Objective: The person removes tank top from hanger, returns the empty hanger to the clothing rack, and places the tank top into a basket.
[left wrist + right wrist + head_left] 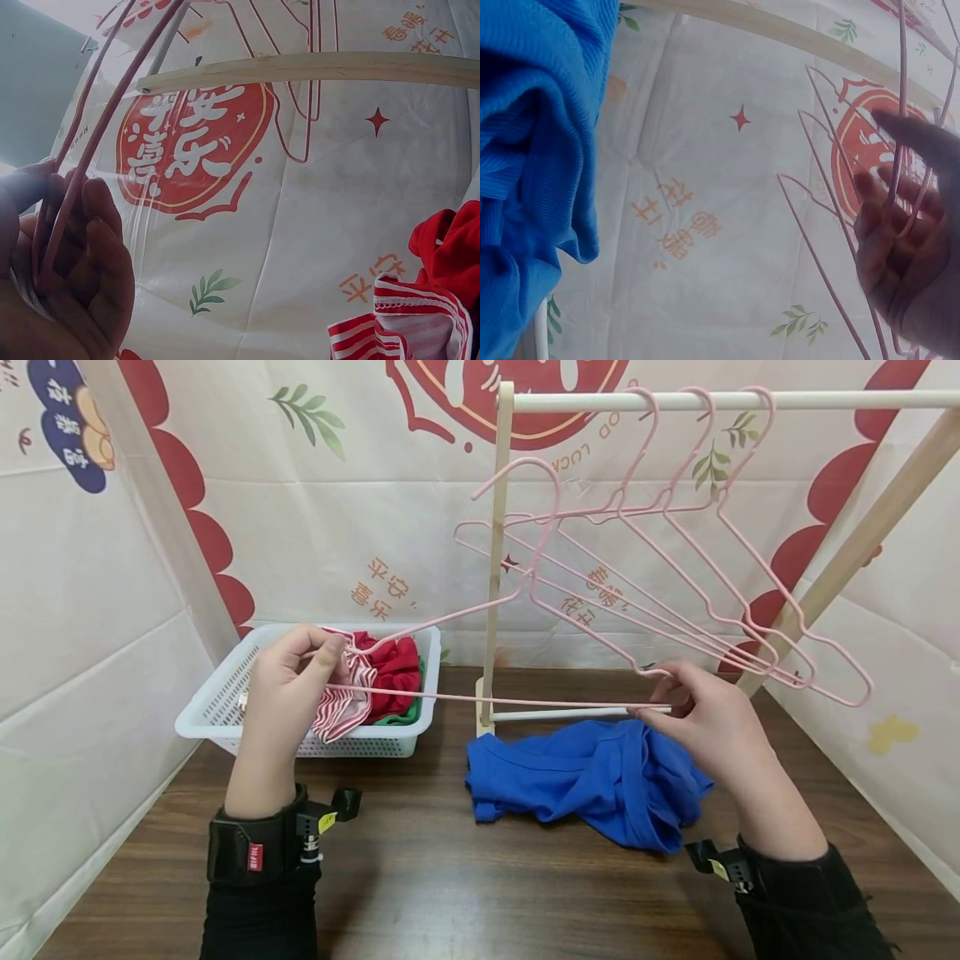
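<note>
A pink clothes hanger [450,697] is held up between both hands, its hook pointing upward. My left hand [288,681] pinches the hanger's left end, in front of the basket. The right hand [708,718] grips its right end, above the crumpled blue garment [577,777] on the table. In the left wrist view, fingers [101,247] curl around the pink wire [97,142]. The right wrist view shows the other hand [907,247] around the hanger's other end, with blue ribbed cloth [532,135] at the left.
Several pink hangers [690,510] hang from the white rail [637,402] of a wooden rack [497,568]. At the left stands a white basket [360,747] holding red cloth [393,677], striped cloth [348,702] and green cloth [408,714]. Printed sheets [337,527] enclose the brown table [450,885].
</note>
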A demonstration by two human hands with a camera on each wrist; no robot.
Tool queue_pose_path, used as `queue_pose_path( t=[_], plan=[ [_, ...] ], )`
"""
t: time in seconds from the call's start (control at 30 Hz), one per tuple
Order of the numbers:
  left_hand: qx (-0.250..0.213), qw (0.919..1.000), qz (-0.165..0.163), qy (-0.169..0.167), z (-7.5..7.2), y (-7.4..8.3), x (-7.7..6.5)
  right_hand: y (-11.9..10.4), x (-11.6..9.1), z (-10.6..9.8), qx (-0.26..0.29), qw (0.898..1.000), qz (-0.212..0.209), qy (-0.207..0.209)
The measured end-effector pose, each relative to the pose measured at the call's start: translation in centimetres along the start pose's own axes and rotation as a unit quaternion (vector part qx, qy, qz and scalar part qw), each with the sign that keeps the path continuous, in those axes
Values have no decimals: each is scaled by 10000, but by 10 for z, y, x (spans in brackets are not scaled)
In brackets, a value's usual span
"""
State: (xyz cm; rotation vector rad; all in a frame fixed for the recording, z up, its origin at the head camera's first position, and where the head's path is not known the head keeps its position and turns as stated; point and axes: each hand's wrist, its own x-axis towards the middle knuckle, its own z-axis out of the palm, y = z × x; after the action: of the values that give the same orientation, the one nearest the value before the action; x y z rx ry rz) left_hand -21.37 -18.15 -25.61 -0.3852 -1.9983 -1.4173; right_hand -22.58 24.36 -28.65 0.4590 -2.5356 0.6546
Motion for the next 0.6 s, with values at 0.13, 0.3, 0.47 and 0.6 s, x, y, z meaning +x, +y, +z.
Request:
queue_pose_path(
  t=[0.13,0.3,0.47,0.6],
  plan=[
    [12,9999,-145,-68,-2,-1,0,-1,-3,-5,-101,9977,-625,-247],
    [21,9992,-329,-219,-5,-4,2,-5,-9,-14,-33,9919,-1203,-413],
    [156,9985,-374,-372,-7,-7,3,-8,-12,-20,195,9851,-1699,-206],
    [186,9977,-342,-561,-8,-7,3,-7,-11,-21,477,9757,-2137,89]
  ],
)
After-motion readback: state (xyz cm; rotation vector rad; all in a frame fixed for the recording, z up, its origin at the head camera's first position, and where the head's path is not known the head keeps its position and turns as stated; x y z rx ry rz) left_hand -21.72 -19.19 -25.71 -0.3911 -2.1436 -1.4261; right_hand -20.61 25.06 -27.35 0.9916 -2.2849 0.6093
